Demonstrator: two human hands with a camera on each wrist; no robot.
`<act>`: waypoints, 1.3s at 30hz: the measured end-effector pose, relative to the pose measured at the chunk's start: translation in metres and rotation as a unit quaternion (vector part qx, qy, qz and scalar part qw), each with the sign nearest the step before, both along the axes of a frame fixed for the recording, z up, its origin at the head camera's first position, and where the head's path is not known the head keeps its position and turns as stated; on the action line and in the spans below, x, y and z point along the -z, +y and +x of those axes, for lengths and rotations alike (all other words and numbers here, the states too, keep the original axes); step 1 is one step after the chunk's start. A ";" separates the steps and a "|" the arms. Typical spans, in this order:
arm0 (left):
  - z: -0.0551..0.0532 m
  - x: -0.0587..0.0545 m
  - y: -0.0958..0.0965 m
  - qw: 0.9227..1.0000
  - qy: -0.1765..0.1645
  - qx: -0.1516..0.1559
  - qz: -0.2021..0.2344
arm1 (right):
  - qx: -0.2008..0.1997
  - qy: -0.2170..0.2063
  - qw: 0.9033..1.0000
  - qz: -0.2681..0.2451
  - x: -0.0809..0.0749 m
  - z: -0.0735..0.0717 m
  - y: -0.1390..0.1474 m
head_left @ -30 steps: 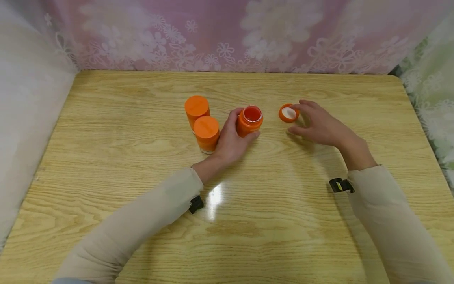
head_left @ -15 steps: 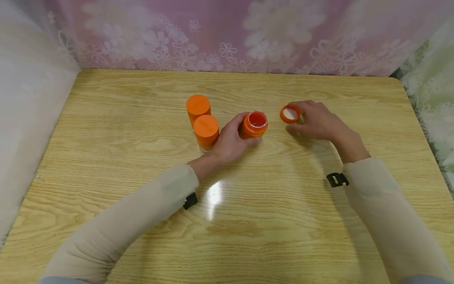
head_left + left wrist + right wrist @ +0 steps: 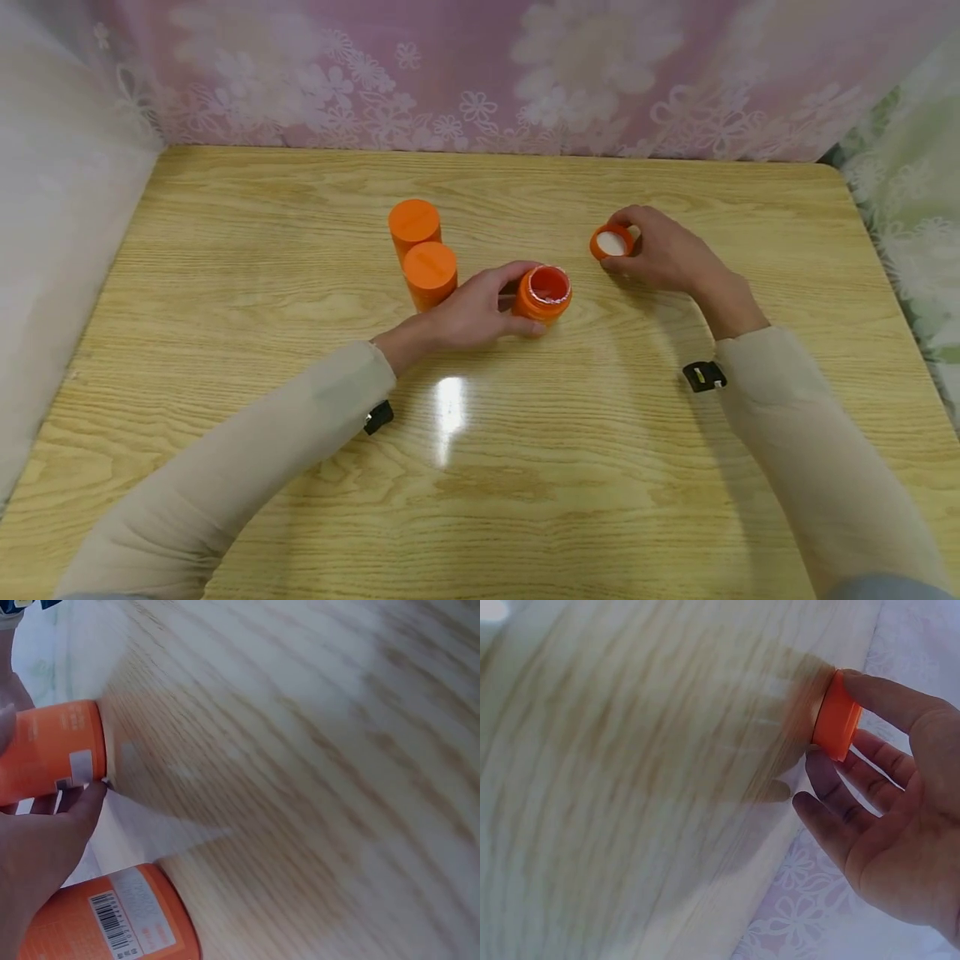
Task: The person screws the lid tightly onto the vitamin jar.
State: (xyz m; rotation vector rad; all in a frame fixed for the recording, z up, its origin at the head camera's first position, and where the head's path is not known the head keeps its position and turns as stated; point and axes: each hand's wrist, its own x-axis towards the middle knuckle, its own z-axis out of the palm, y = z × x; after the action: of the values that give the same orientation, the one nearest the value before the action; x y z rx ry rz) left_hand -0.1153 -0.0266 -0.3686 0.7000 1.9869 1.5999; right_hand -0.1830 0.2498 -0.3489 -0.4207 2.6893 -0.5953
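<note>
An uncapped orange jar (image 3: 536, 313) stands in the middle of the table, its mouth facing up and torn white foil around the rim. My left hand (image 3: 476, 310) grips it from the left, thumb on the near side. In the left wrist view the jar's label (image 3: 82, 765) shows above my fingers. To the right, my right hand (image 3: 663, 252) pinches a round orange cap (image 3: 611, 243) between thumb and fingers; its white inner side faces up. The right wrist view shows this cap (image 3: 835, 724) edge-on, low over the wood.
Two capped orange jars stand left of my left hand: a nearer one (image 3: 430, 268) beside the wrist and a farther one (image 3: 415, 223) behind it. The wooden table (image 3: 555, 467) ends at a pink flowered curtain (image 3: 420, 75).
My left hand has brought the uncapped jar nearer to me and slightly right. The right thumb and fingers have closed onto the cap, which has hardly moved.
</note>
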 end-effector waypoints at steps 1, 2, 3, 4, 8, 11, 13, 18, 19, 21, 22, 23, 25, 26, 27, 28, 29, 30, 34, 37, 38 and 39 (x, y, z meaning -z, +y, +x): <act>0.000 0.000 -0.001 1.000 0.001 0.005 0.004 | 0.000 0.001 1.000 -0.003 0.000 0.000 0.000; 0.000 0.001 -0.001 1.000 0.002 0.009 0.006 | 0.000 0.000 1.000 -0.008 0.000 0.000 0.000; 0.000 0.002 -0.002 1.000 0.002 0.012 0.008 | -0.001 0.000 1.000 -0.010 0.001 -0.001 0.000; -0.001 0.002 -0.002 1.000 0.004 0.014 0.009 | -0.003 0.001 1.000 -0.008 0.001 -0.001 0.000; -0.001 0.003 -0.002 1.000 0.006 0.014 0.008 | -0.013 0.011 1.000 0.016 0.002 -0.002 0.000; -0.001 0.003 -0.001 1.000 0.003 0.013 0.007 | -0.021 0.025 0.999 0.040 0.002 -0.002 -0.002; -0.001 0.003 -0.001 1.000 0.003 0.013 0.008 | -0.023 0.030 0.998 0.048 0.002 -0.002 -0.004; -0.001 0.004 -0.001 1.000 0.002 0.016 0.018 | -0.025 0.033 0.997 0.064 0.001 -0.003 -0.007; -0.001 0.004 -0.001 1.000 0.003 0.016 0.019 | -0.025 0.033 0.997 0.069 0.000 -0.003 -0.007; -0.001 0.005 -0.001 1.000 0.006 0.016 0.018 | -0.022 0.031 0.996 0.080 0.000 -0.004 -0.008; -0.001 0.006 -0.001 1.000 0.006 0.017 0.018 | -0.021 0.029 0.996 0.086 0.000 -0.004 -0.009; -0.002 0.006 -0.001 1.000 0.007 0.017 0.019 | -0.020 0.028 0.995 0.091 0.000 -0.004 -0.010; -0.002 0.007 -0.001 1.000 0.009 0.019 0.020 | -0.022 0.027 0.994 0.101 -0.001 -0.005 -0.011; -0.002 0.007 -0.001 1.000 0.010 0.020 0.020 | -0.023 0.025 0.994 0.104 -0.001 -0.005 -0.011; -0.002 0.007 0.000 1.000 0.010 0.021 0.021 | -0.026 0.025 0.994 0.106 -0.001 -0.005 -0.012; -0.002 0.007 0.000 0.999 0.010 0.021 0.021 | -0.029 0.024 0.994 0.106 -0.002 -0.005 -0.013; -0.002 0.007 0.000 0.999 0.010 0.022 0.022 | -0.032 0.024 0.994 0.106 -0.002 -0.005 -0.013; -0.002 0.007 0.000 0.999 0.010 0.023 0.022 | -0.034 0.024 0.993 0.108 -0.003 -0.006 -0.013; -0.003 0.006 0.002 0.999 0.011 0.026 0.019 | -0.029 0.019 0.993 0.113 -0.005 -0.006 -0.012; -0.003 0.006 0.002 0.999 0.011 0.027 0.014 | -0.012 0.008 0.994 0.104 -0.006 -0.006 -0.011; -0.003 0.006 0.002 0.999 0.011 0.028 0.013 | -0.006 0.005 0.995 0.095 -0.006 -0.005 -0.011; -0.004 0.006 0.002 0.999 0.011 0.029 0.012 | -0.001 0.002 0.996 0.085 -0.007 -0.004 -0.010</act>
State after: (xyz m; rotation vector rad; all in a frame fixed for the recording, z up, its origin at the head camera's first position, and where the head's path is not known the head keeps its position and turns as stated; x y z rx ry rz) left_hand -0.1189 -0.0249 -0.3749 0.7812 1.9472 1.5914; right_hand -0.1873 0.2396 -0.3419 -0.3774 2.7159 -0.3618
